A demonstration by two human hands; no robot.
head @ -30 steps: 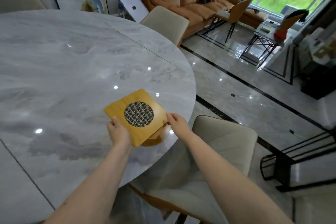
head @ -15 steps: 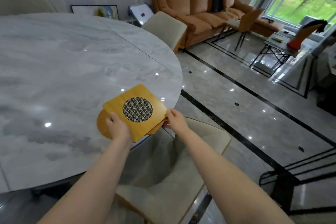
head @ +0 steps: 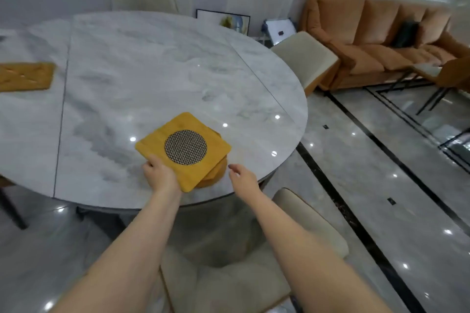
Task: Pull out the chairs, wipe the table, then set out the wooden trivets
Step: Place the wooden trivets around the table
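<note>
Nearest the viewer, just short of the round marble table, stands a cream upholstered chair, its seat under the person's two bare forearms and drawn back from the table's near edge.

Above the table's near edge, the left hand grips the near corner of a square wooden trivet with a round metal mesh disc in its middle. Under that trivet lie at least one or two more wooden trivets, their rims peeking out at its right side; how many cannot be told. The stack sits at or just above the tabletop; contact is unclear. The right hand hovers just right of the stack, fingers loosely spread, holding nothing.

Far to the left on the table, another wooden trivet already lies flat. Beyond the table's right edge stands a second cream chair, then an orange sofa against the panelled wall.

The main risk appears to be the stack's place near the table's edge: a one-handed corner grip on the top trivet could tilt it, letting the lower pieces slide off toward the chair or the glossy floor. Dragging wood across polished marble might also scuff it.
</note>
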